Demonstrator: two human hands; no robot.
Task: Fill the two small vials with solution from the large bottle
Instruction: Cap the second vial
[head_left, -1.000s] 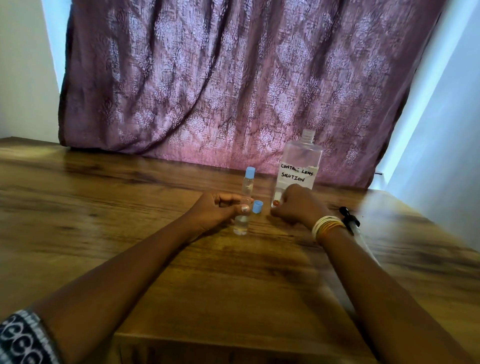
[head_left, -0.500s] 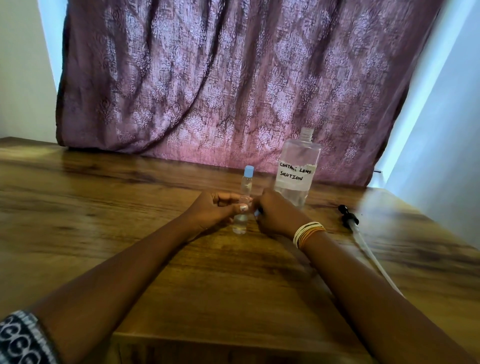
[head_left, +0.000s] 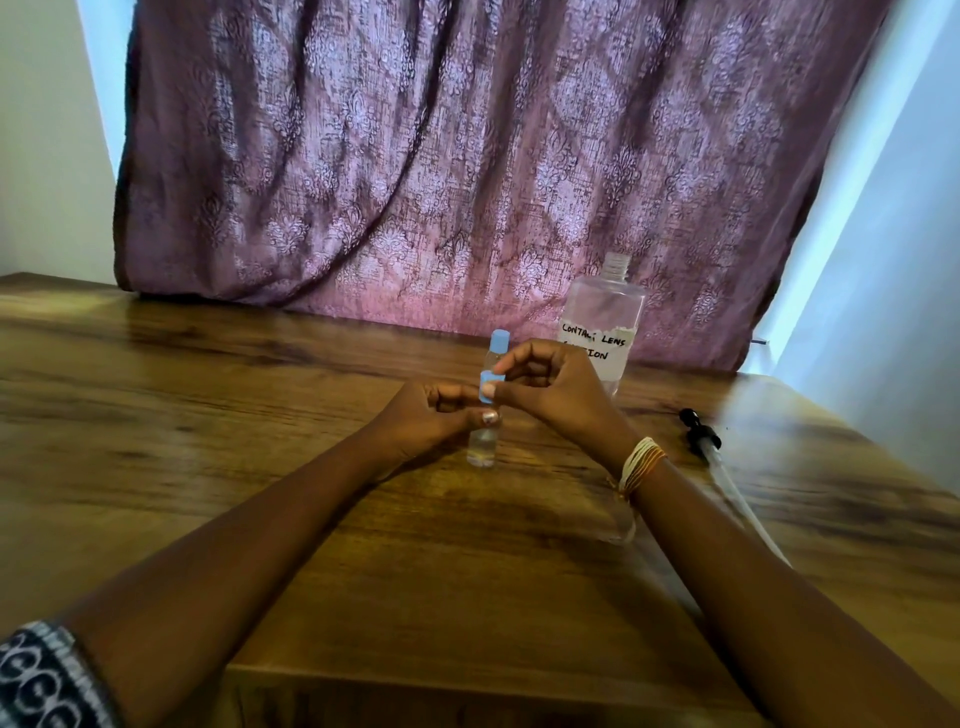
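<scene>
At the far left I see a patterned sleeve (head_left: 36, 680) on my left arm, which runs up over the wooden surface (head_left: 208, 426) to the middle. There my left hand (head_left: 431, 421) curls its fingers round a small clear vial (head_left: 484, 441) that stands upright on the surface, with clear liquid showing in its lower part below the fingers. Just behind it stands a second vial (head_left: 496, 353), upright, with its blue cap on. My right hand (head_left: 550, 387) comes in from the right and pinches a blue cap (head_left: 487, 387) between thumb and forefinger right at the top of the held vial; whether the cap is seated on the neck or only held at it I cannot tell. Behind that hand stands the bottle (head_left: 605, 317), uncapped, with a handwritten label partly hidden by the knuckles. Thin bangles (head_left: 639, 465) circle the right wrist. Further right a pump (head_left: 698, 431) with a black head and long clear tube lies flat on the surface, apart from the bottle. A purple curtain (head_left: 467, 156) hangs behind everything.
</scene>
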